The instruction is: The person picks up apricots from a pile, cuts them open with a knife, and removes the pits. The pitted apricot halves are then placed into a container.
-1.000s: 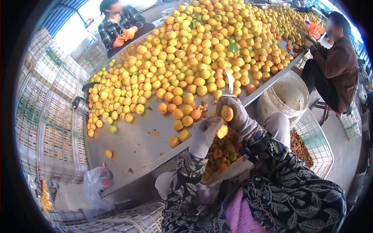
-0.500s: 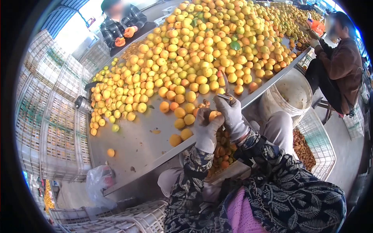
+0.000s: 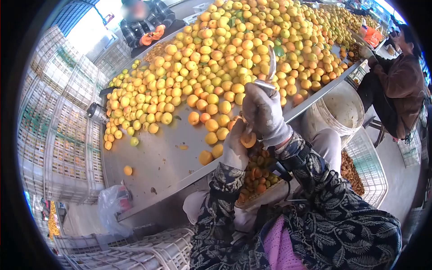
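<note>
My gloved right hand is closed around the handle of a knife with a curved blade pointing up and away. Just left of it, my gloved left hand has its fingers curled at the tray's near edge. A cut apricot piece shows its orange inner side against the left fingers, below the right hand. Part of the left grip is hidden. Under both hands stands a container of cut apricots. Whole apricots lie close beyond the left hand.
A large apricot pile covers much of the metal tray. A white bucket and a crate of brown pits stand right. Stacked crates line the left. One person works opposite, another at right.
My right hand has risen slightly, and the knife blade now stands higher. The left hand has turned, and the apricot piece now shows lower with its cut side visible.
</note>
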### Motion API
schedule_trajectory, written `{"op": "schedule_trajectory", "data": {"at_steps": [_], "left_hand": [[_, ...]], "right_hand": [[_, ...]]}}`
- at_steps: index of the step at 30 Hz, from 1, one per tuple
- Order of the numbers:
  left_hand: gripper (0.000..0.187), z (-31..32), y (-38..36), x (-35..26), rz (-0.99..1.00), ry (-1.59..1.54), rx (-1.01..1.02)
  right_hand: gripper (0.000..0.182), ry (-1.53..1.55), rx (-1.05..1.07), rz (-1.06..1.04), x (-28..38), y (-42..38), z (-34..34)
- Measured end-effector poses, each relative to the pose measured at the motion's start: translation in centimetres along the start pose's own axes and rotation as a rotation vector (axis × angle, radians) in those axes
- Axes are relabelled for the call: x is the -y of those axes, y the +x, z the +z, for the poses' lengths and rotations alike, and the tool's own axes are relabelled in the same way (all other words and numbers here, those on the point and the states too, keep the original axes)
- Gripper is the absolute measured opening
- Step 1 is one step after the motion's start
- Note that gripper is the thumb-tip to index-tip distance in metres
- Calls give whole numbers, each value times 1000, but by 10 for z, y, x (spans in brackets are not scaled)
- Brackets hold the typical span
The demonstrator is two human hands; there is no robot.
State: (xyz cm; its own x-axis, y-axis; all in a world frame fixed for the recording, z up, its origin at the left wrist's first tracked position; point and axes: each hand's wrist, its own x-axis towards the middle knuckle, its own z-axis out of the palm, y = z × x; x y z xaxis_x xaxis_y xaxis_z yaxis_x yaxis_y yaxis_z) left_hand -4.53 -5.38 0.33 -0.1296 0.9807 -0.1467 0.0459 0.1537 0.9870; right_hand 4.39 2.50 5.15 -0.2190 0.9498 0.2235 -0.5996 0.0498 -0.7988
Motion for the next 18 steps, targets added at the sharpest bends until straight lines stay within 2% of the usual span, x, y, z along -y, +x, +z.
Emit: {"op": "schedule_trajectory", "data": {"at_steps": [2,3,5,6,7,8,9,11,12,14,15,16,17,18], "left_hand": [[44,-4,5,11,426,162,-11],[44,-5,5,16,424,161,-13],[40,-8,7,27,239,416,-20],[40,-7,10,34,238,416,-19],[22,-6,12,39,374,466,-70],[15,-5,15,45,510,513,-122],[15,-4,13,45,511,513,-122],[11,-3,8,45,644,532,-234],[11,-2,10,48,645,530,-236],[11,-2,22,62,424,620,-174],[11,-2,26,70,425,623,-176],[20,-3,30,78,430,585,-182],[31,-2,33,87,435,546,-186],[31,2,37,94,437,547,-185]], "right_hand": [[25,-30,24,34,-1,-4,4],[24,-59,45,62,1,-6,7],[23,-77,53,138,-2,-7,12],[23,-148,144,60,-6,-5,15],[24,-220,236,-18,-7,-5,16],[24,-220,283,152,-3,-6,14],[24,-221,283,152,-3,-5,14],[25,-121,345,365,-4,-1,12],[25,-123,346,364,-3,0,12],[16,-159,245,465,-3,1,13],[12,-173,196,514,-3,3,14],[12,-171,198,512,-10,5,15],[15,-287,135,366,-23,8,13],[21,-403,72,218,-34,12,9]]}}
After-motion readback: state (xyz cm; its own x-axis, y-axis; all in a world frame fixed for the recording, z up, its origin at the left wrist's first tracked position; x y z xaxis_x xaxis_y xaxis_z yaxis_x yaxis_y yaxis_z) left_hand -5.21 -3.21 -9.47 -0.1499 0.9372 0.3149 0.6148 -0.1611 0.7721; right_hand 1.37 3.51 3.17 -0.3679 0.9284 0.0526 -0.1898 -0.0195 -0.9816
